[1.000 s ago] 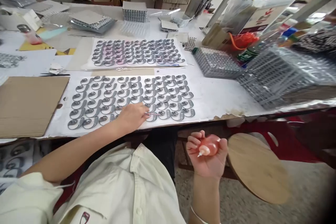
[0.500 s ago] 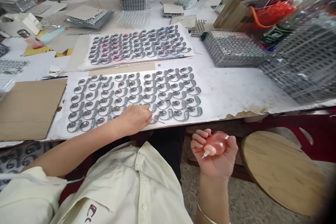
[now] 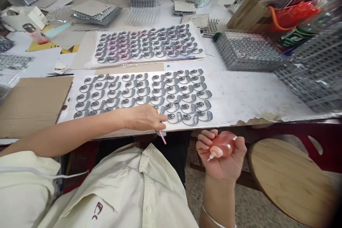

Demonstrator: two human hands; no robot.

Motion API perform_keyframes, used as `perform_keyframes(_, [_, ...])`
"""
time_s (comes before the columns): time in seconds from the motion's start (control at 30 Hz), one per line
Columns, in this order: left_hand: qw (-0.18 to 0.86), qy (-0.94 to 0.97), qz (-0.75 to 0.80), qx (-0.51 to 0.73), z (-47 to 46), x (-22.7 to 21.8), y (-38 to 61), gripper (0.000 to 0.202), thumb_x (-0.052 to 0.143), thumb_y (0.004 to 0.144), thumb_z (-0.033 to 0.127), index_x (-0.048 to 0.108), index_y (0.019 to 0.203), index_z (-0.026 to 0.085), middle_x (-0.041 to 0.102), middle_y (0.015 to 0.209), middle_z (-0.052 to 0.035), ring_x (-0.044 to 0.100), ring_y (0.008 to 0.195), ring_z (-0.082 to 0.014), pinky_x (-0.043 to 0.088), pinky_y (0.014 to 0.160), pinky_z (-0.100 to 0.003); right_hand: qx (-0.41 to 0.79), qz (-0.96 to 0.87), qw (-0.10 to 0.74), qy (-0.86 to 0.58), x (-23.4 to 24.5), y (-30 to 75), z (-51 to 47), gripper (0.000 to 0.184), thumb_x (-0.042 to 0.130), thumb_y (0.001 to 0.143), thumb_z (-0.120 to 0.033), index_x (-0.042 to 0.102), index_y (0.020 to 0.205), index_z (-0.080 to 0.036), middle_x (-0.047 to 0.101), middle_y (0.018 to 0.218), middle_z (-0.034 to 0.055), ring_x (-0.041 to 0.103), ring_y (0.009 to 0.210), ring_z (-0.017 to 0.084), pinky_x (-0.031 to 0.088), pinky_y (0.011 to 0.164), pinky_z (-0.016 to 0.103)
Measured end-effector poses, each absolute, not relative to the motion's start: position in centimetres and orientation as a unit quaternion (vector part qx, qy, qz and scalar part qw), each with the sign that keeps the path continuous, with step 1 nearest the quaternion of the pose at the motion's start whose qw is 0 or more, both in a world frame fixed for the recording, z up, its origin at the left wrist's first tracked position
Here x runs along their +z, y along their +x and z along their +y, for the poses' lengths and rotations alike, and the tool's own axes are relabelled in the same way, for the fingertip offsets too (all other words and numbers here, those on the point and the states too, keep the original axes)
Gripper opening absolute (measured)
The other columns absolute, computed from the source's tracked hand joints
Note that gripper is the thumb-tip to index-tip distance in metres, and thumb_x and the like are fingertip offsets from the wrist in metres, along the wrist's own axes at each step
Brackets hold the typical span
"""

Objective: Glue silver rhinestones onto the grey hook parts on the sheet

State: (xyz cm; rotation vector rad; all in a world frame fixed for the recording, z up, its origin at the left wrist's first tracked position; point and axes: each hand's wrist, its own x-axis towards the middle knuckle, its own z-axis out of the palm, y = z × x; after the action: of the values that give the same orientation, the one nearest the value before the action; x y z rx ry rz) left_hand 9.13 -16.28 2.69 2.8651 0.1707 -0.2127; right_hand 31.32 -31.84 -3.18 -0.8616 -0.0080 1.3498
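My left hand [image 3: 145, 118] lies at the front edge of the white table [image 3: 240, 96], fingers pinched on a thin pink stick [image 3: 161, 136] whose tip points down past the edge. It rests on the near row of a sheet of several grey metal hook-shaped pieces [image 3: 144, 94]. My right hand [image 3: 221, 155] is held palm up below the table edge, fingers curled round a small orange-pink squeeze bottle [image 3: 221, 146] with a white nozzle pointing left.
A second sheet of the same metal pieces [image 3: 148, 44] lies further back. A brown cardboard sheet [image 3: 32, 105] is at the left. Stacked grey trays [image 3: 247, 51] stand at the right. A round wooden stool [image 3: 291, 178] is beside my right hand.
My left hand has slid right along the front row, and the pink stick now points down over the table edge. The right hand keeps the bottle in nearly the same place.
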Motion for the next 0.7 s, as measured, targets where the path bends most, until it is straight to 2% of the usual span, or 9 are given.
perform_keyframes(0.13, [0.123, 0.991, 0.007, -0.061, -15.4, 2.1, 8.7, 0.031, 0.040, 0.093, 0.005, 0.068, 0.090, 0.020, 0.058, 0.086, -0.0070, 0.040, 0.056, -0.0114, 0.024, 0.055, -0.031, 0.610, 0.003, 0.693, -0.385, -3.2, 31.0, -31.9, 0.044, 0.074, 0.062, -0.058, 0.058, 0.079, -0.021, 0.048, 0.075, -0.0002, 0.043, 0.062, 0.010, 0.042, 0.048, 0.021])
perform_keyframes(0.3, [0.128, 0.978, 0.163, -0.015, -16.7, 1.8, 7.0, 0.036, 0.037, 0.093, 0.011, 0.066, 0.111, 0.022, 0.059, 0.086, -0.0064, 0.048, 0.060, -0.0125, 0.025, 0.053, -0.028, 0.611, 0.021, 0.692, -0.385, -3.3, 30.8, -31.5, 0.045, 0.076, 0.060, -0.057, 0.058, 0.078, -0.020, 0.048, 0.075, -0.0004, 0.043, 0.062, 0.009, 0.043, 0.048, 0.019])
perform_keyframes(0.37, [0.136, 0.956, 0.258, 0.023, -18.2, 1.5, 7.1, 0.030, 0.040, 0.098, 0.024, 0.069, 0.100, 0.017, 0.061, 0.084, -0.0077, 0.053, 0.063, -0.0142, 0.027, 0.052, -0.026, 0.611, 0.019, 0.690, -0.386, -3.2, 30.7, -31.2, 0.044, 0.075, 0.061, -0.058, 0.059, 0.077, -0.020, 0.049, 0.075, 0.0002, 0.044, 0.062, 0.010, 0.044, 0.047, 0.020])
perform_keyframes(0.47, [0.130, 0.928, 0.347, 0.038, -20.6, 0.9, 8.2, 0.056, 0.041, 0.095, 0.058, 0.067, 0.081, 0.011, 0.062, 0.078, -0.0107, 0.057, 0.062, -0.0178, 0.029, 0.050, -0.026, 0.614, 0.015, 0.689, -0.384, -3.0, 30.5, -30.8, 0.042, 0.074, 0.062, -0.057, 0.060, 0.077, -0.021, 0.049, 0.076, 0.0004, 0.044, 0.062, 0.010, 0.045, 0.047, 0.020])
perform_keyframes(0.53, [0.121, 0.917, 0.379, 0.019, -21.7, 0.6, 9.3, 0.065, 0.039, 0.092, 0.067, 0.067, 0.083, 0.009, 0.063, 0.080, -0.0135, 0.060, 0.062, -0.0208, 0.031, 0.049, -0.026, 0.619, 0.005, 0.689, -0.376, -2.9, 30.3, -30.6, 0.042, 0.074, 0.063, -0.057, 0.060, 0.079, -0.021, 0.049, 0.076, 0.0001, 0.044, 0.063, 0.009, 0.045, 0.048, 0.019])
perform_keyframes(0.6, [0.120, 0.905, 0.409, -0.002, -22.2, 0.4, 10.2, 0.061, 0.040, 0.093, 0.063, 0.066, 0.087, 0.008, 0.063, 0.085, -0.0150, 0.063, 0.066, -0.0243, 0.037, 0.050, -0.028, 0.623, -0.006, 0.690, -0.368, -2.8, 30.3, -30.6, 0.042, 0.074, 0.064, -0.057, 0.060, 0.080, -0.021, 0.050, 0.075, -0.0002, 0.045, 0.063, 0.009, 0.046, 0.048, 0.018])
perform_keyframes(0.7, [0.120, 0.888, 0.442, -0.026, -22.3, 0.6, 10.8, 0.041, 0.050, 0.094, 0.047, 0.066, 0.091, 0.009, 0.065, 0.091, -0.0139, 0.066, 0.072, -0.0266, 0.044, 0.054, -0.031, 0.625, -0.012, 0.691, -0.362, -2.8, 30.5, -30.6, 0.044, 0.077, 0.061, -0.055, 0.059, 0.080, -0.019, 0.050, 0.074, -0.0004, 0.046, 0.062, 0.009, 0.047, 0.048, 0.019])
